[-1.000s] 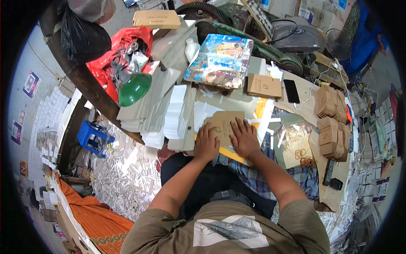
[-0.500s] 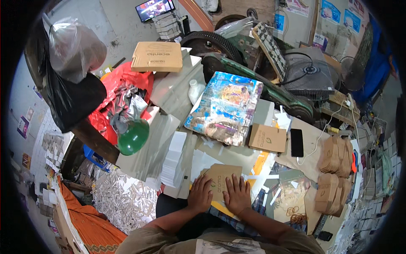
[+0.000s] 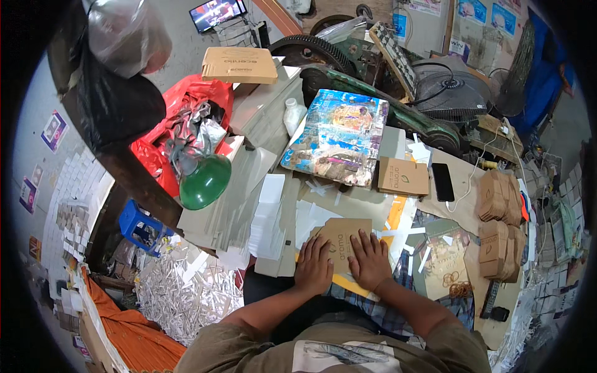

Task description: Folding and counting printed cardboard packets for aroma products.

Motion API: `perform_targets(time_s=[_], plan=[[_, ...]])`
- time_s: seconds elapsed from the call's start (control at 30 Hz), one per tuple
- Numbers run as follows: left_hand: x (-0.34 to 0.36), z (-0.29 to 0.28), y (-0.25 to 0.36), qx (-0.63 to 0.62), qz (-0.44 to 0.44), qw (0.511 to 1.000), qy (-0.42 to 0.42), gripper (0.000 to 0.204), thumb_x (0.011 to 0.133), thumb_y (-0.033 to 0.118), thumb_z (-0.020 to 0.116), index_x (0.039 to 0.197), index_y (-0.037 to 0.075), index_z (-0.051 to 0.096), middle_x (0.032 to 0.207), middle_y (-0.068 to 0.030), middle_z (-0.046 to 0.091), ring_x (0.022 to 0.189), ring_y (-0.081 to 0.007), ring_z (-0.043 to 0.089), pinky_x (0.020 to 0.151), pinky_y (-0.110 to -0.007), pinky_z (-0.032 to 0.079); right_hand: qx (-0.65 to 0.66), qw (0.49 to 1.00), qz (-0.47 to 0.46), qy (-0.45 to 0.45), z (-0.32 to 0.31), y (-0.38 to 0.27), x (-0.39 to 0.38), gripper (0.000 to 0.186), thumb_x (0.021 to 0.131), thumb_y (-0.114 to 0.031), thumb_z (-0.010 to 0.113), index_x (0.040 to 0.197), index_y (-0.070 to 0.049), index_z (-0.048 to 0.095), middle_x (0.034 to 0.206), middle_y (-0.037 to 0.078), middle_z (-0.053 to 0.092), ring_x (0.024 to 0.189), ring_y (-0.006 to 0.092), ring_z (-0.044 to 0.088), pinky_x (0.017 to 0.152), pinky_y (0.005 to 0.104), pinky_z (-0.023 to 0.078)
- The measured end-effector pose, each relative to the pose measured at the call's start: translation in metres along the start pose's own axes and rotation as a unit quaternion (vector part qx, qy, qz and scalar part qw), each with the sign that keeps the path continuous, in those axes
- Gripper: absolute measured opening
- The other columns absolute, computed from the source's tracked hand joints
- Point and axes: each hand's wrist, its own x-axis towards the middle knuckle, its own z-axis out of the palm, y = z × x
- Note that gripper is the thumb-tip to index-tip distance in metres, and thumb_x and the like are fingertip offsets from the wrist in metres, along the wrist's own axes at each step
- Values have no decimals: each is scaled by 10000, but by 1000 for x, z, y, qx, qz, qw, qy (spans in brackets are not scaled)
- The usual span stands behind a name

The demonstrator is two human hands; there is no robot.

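A flat brown cardboard carton piece (image 3: 349,231) with dark print and a small leaf mark lies in front of me at the table's near edge. My left hand (image 3: 314,266) rests on its left side, fingers stretched out. On its right side my right hand (image 3: 370,258) lies flat with the fingers spread. Neither hand is closed round anything. Just beyond, to the right, is a brown printed box (image 3: 404,176), with a paint-smeared blue board (image 3: 342,138) to its left. White paper strips (image 3: 311,221) lie about the carton.
A stack of white cards (image 3: 267,221) stands at left beside grey board stacks (image 3: 227,196). A green lamp shade (image 3: 205,181) hangs over these. At right lie a phone (image 3: 443,182), rubber bands (image 3: 459,286) and bundled brown cartons (image 3: 499,248). Green machinery (image 3: 404,127) stands behind.
My view has shifted a little, so the scene sits differently in the picture. Both hands stay flat on the carton piece, with only slight shifts of the fingers.
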Motion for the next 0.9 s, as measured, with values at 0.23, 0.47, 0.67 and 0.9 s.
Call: perform_targets(time_s=[0.23,0.47,0.67,0.9], plan=[[-6,4,0,-14,0,1000,16,585,1050,260,586,1569,-1,515,1663,-253,449,1611,-428,360,1364,-596,205,-9,1000,6,-7,2,-4,-3,674,1112,-448,489,1716,-156,436,1785,185,375,1591,485,384,1297,685,259],[-13,6,0,-5,-1,1000,17,581,1057,262,578,1571,-2,515,1666,-251,448,1608,-431,364,1365,-590,209,-14,1000,5,-10,4,-6,-8,676,1114,-444,480,1721,-150,425,1793,178,362,1586,480,393,1294,669,265],[-9,8,-1,-2,0,999,34,575,1039,258,604,1549,-1,543,1644,-238,479,1596,-420,387,1359,-579,225,-9,1000,14,-10,6,-5,-4,671,1123,-459,462,1727,-169,421,1804,161,350,1600,463,382,1306,679,252],[-9,13,-6,5,7,999,44,570,1034,260,603,1537,-4,551,1634,-242,492,1585,-424,405,1356,-576,239,-6,1000,11,8,12,-3,-3,657,1124,-454,464,1715,-167,443,1789,158,377,1599,449,388,1296,671,265]])
